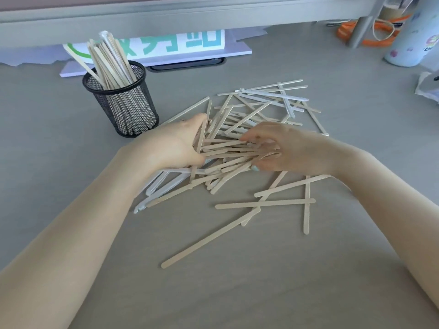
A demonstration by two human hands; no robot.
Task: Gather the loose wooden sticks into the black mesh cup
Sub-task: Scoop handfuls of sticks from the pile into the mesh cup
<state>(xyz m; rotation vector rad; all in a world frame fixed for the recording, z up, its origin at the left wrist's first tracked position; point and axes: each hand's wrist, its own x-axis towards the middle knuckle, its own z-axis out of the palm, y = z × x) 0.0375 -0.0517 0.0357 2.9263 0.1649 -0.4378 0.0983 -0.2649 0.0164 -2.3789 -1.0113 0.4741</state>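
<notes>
In the upper left of the frame a black wire-mesh cup (123, 100) stands on the grey worktop (59, 129), already holding upright sticks. At centre the left hand (175, 146) and right hand (280, 148) curl around a bundle of pale flat wooden sticks (228, 153) (both grips closed on it), amid the loose pile. More sticks lie scattered toward lower right.

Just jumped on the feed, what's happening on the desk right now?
A person is collecting flat pale wooden sticks scattered in a pile on the grey table. The left hand and right hand close in on a bundle at the pile's middle from both sides, fingers curled around it. The black mesh cup, behind and left of the pile, already holds a batch of upright sticks. Many more lie loose, including several nearer the person.
</notes>
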